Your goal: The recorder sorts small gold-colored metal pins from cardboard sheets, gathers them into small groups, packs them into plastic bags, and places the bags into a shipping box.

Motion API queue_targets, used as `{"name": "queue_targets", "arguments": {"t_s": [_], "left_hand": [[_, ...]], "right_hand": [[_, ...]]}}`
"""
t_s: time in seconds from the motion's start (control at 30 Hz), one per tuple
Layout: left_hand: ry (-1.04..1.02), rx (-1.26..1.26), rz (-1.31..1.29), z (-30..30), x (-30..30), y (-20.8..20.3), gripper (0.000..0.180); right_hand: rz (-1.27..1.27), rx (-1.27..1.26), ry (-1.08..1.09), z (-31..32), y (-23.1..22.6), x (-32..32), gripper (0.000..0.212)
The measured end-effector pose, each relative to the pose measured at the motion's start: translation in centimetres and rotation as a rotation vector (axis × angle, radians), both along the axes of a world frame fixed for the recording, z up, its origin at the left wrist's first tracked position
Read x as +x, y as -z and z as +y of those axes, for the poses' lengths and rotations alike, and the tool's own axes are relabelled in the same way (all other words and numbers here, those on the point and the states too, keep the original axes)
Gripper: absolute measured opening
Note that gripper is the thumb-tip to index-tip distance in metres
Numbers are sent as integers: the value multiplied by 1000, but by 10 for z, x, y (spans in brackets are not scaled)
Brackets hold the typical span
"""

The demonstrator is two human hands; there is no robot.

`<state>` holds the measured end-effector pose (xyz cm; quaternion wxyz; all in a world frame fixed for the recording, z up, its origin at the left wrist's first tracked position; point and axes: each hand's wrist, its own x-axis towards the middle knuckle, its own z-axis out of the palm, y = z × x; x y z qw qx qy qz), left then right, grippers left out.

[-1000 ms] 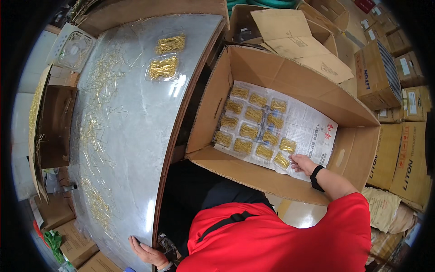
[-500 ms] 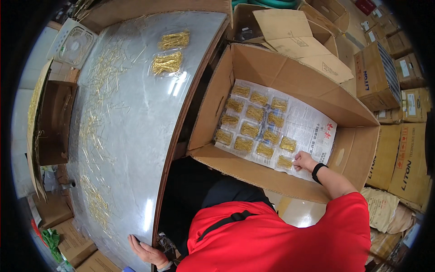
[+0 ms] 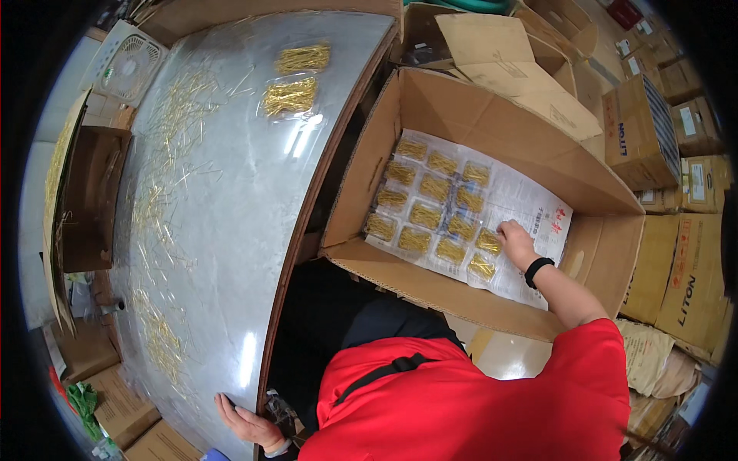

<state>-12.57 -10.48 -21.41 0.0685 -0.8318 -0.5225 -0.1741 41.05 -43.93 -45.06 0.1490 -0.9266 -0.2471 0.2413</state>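
Note:
My right hand, with a black band on its wrist, reaches into a big cardboard box. Its fingers are closed on the right edge of a clear pack of gold wire pieces. Several similar packs lie in rows on a newspaper sheet at the bottom of the box; the nearest is the front pack. My left hand rests over the near edge of the grey table, fingers stretched out, holding nothing.
Loose gold wires are strewn along the table's left side. Two more packs sit at its far end, near a white fan. Cardboard cartons are stacked on the right; an opened carton stands behind the box.
My right hand has moved away from me, from the front pack to the one behind it. My left hand stays on the table edge. The view has shifted slightly.

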Motion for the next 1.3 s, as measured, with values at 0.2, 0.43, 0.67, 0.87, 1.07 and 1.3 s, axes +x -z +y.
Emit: {"name": "queue_targets", "arguments": {"t_s": [0.2, 0.43, 0.67, 0.87, 1.07, 1.3], "left_hand": [[12, -1, 7, 2, -2, 0, 46], [16, 2, -6, 1, 1, -1, 46], [17, 7, 0, 1, 0, 0, 47], [4, 5, -1, -1, 1, 0, 47], [9, 5, 9, 0, 1, 1, 46], [3, 5, -29, 0, 11, -4, 43]], "right_hand": [[-127, -106, -211, 7, 4, -1, 31], [-132, -30, -248, 2, 10, -4, 23], [-157, 51, -286, 2, 18, -5, 13], [-142, 66, -329, 0, 22, -5, 14], [-141, 63, -251, 3, 21, -7, 13], [-104, 79, -94, 13, 15, -1, 17]]}}
